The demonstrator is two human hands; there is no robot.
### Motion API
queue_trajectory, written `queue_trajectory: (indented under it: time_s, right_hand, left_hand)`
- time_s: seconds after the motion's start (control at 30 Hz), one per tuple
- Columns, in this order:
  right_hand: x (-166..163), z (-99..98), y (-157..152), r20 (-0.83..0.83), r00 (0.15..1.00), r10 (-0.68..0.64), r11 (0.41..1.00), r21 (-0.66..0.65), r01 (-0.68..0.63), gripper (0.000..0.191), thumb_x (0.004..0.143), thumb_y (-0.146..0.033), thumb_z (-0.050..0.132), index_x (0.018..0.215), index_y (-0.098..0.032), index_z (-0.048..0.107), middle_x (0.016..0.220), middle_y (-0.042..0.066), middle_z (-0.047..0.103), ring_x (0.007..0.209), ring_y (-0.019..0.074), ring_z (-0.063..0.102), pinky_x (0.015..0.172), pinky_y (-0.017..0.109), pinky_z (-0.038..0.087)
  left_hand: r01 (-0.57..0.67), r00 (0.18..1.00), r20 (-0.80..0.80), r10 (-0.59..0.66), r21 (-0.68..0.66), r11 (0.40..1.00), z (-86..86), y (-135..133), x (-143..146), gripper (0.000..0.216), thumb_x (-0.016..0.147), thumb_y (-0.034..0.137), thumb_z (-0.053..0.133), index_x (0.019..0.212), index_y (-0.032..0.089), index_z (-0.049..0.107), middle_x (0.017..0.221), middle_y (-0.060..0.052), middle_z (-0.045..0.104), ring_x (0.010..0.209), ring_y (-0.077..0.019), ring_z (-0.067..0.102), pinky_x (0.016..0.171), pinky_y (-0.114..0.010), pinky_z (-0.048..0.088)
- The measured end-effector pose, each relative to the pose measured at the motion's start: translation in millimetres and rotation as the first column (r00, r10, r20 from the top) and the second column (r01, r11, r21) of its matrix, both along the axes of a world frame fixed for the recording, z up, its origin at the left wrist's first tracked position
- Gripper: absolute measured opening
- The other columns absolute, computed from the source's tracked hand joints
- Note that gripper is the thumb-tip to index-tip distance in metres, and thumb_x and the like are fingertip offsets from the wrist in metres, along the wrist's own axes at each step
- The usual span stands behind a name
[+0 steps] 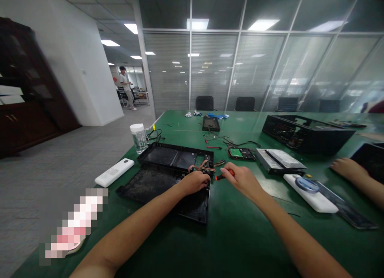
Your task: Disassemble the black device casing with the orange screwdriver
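A black plastic casing [168, 158] lies opened out on the green table [249, 238], its flat panel [150, 186] towards me. Multicoloured cables [204, 166] bunch at the casing's right end. Just below those cables, the fingers of my left hand [195, 183] are pinched together at the panel's right edge; whatever is between them is too small to make out. My right hand [240, 177] grips a screwdriver [224, 175] with a red-orange and black handle. It points left towards my left hand, and its tip cannot be made out.
To the right lie a circuit board [240, 152], a silver drive unit [280, 161], a white device [310, 193] with a blue tape roll, and a black computer case [306, 134]. Another person's hand [348, 168] rests at far right. A clear jar [139, 139] and white device [114, 172] stand left.
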State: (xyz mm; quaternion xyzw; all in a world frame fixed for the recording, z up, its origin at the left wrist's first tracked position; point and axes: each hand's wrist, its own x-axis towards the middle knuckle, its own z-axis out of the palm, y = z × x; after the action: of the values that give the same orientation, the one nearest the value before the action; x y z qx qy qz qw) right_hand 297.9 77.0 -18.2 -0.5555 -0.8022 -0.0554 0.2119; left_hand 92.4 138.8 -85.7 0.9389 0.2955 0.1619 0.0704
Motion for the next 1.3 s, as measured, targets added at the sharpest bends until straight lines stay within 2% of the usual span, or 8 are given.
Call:
queue_trajectory:
  time_s: [0.17, 0.27, 0.33, 0.47, 0.63, 0.77, 1.13, 1.3]
  right_hand:
    - [-24.8, 48.4, 1.3, 0.348, 0.92, -0.18, 0.969, -0.098, 0.227, 0.061, 0.086, -0.058, 0.019, 0.082, -0.014, 0.061, 0.077, 0.015, 0.065, 0.075, 0.0264, 0.062, 0.064, 0.032, 0.038]
    - [-28.7, 61.4, 11.7, 0.297, 0.955, -0.021, 0.959, -0.263, 0.103, 0.046, 0.088, -0.047, 0.025, 0.102, -0.015, 0.055, 0.087, 0.012, 0.066, 0.077, 0.0223, 0.062, 0.064, 0.028, 0.039]
    - [-28.4, 62.6, 18.4, 0.251, 0.967, 0.048, 0.95, -0.312, 0.034, 0.042, 0.089, -0.044, 0.027, 0.102, -0.017, 0.056, 0.091, 0.011, 0.065, 0.08, 0.0208, 0.061, 0.065, 0.027, 0.039]
    - [-23.7, 57.9, 23.6, 0.29, 0.943, -0.165, 0.947, -0.22, 0.234, 0.06, 0.089, -0.053, 0.016, 0.084, -0.013, 0.061, 0.089, 0.018, 0.064, 0.087, 0.0273, 0.06, 0.069, 0.033, 0.039]
    - [-21.6, 56.2, 20.3, 0.214, 0.977, 0.012, 0.95, -0.309, 0.056, 0.05, 0.09, -0.049, 0.02, 0.1, -0.017, 0.057, 0.091, 0.011, 0.065, 0.081, 0.0222, 0.061, 0.068, 0.03, 0.04]
    - [-27.8, 54.0, 20.0, 0.301, 0.927, -0.225, 0.947, -0.156, 0.281, 0.06, 0.088, -0.056, 0.017, 0.093, -0.014, 0.06, 0.089, 0.017, 0.065, 0.087, 0.028, 0.061, 0.073, 0.037, 0.04]
    - [-32.5, 55.5, 15.7, 0.258, 0.966, -0.031, 0.973, -0.213, 0.088, 0.044, 0.088, -0.051, 0.028, 0.103, -0.018, 0.054, 0.088, 0.011, 0.066, 0.081, 0.0241, 0.062, 0.068, 0.031, 0.04]
    - [-36.5, 57.3, 12.1, 0.311, 0.943, -0.116, 0.973, -0.154, 0.17, 0.051, 0.088, -0.054, 0.024, 0.093, -0.016, 0.057, 0.087, 0.015, 0.065, 0.081, 0.0268, 0.061, 0.068, 0.033, 0.039]
  left_hand:
    - [-0.023, 1.0, -0.021, 0.023, -0.004, 1.0, 4.3, -3.2, 1.4, 0.016, 0.075, 0.012, 0.057, 0.091, 0.017, 0.055, 0.085, -0.003, 0.06, 0.083, -0.0168, 0.055, 0.074, -0.024, 0.038]
    - [-0.026, 0.999, -0.037, 0.025, -0.022, 0.999, 6.8, -3.8, 1.4, 0.015, 0.076, 0.014, 0.058, 0.09, 0.017, 0.054, 0.085, -0.003, 0.06, 0.082, -0.0172, 0.055, 0.073, -0.024, 0.039]
    - [-0.031, 0.999, -0.044, 0.03, -0.022, 0.999, 6.5, -3.3, 1.1, 0.015, 0.075, 0.015, 0.058, 0.089, 0.017, 0.054, 0.084, -0.003, 0.06, 0.082, -0.0173, 0.055, 0.072, -0.024, 0.039]
    - [-0.052, 0.997, -0.053, 0.051, -0.012, 0.999, 2.7, -1.2, 0.6, 0.017, 0.076, 0.015, 0.057, 0.092, 0.019, 0.053, 0.086, -0.003, 0.059, 0.082, -0.0174, 0.055, 0.073, -0.024, 0.039]
    - [-0.063, 0.996, -0.065, 0.063, -0.005, 0.998, 1.5, -0.7, 1.0, 0.015, 0.077, 0.016, 0.056, 0.091, 0.018, 0.053, 0.085, -0.004, 0.058, 0.082, -0.0181, 0.055, 0.073, -0.025, 0.039]
    - [-0.066, 0.996, -0.066, 0.064, -0.023, 0.998, 1.8, -0.5, 1.0, 0.015, 0.077, 0.016, 0.057, 0.091, 0.018, 0.053, 0.085, -0.003, 0.059, 0.083, -0.0179, 0.055, 0.075, -0.025, 0.039]
    - [-0.066, 0.995, -0.069, 0.066, 0.0, 0.998, 6.5, -5.1, 1.1, 0.016, 0.076, 0.016, 0.058, 0.091, 0.018, 0.053, 0.086, -0.003, 0.059, 0.083, -0.0179, 0.055, 0.075, -0.025, 0.039]
    - [-0.076, 0.994, -0.078, 0.076, 0.009, 0.997, 8.7, -7.0, 0.7, 0.017, 0.077, 0.015, 0.056, 0.093, 0.019, 0.052, 0.086, -0.003, 0.058, 0.083, -0.018, 0.055, 0.074, -0.024, 0.04]
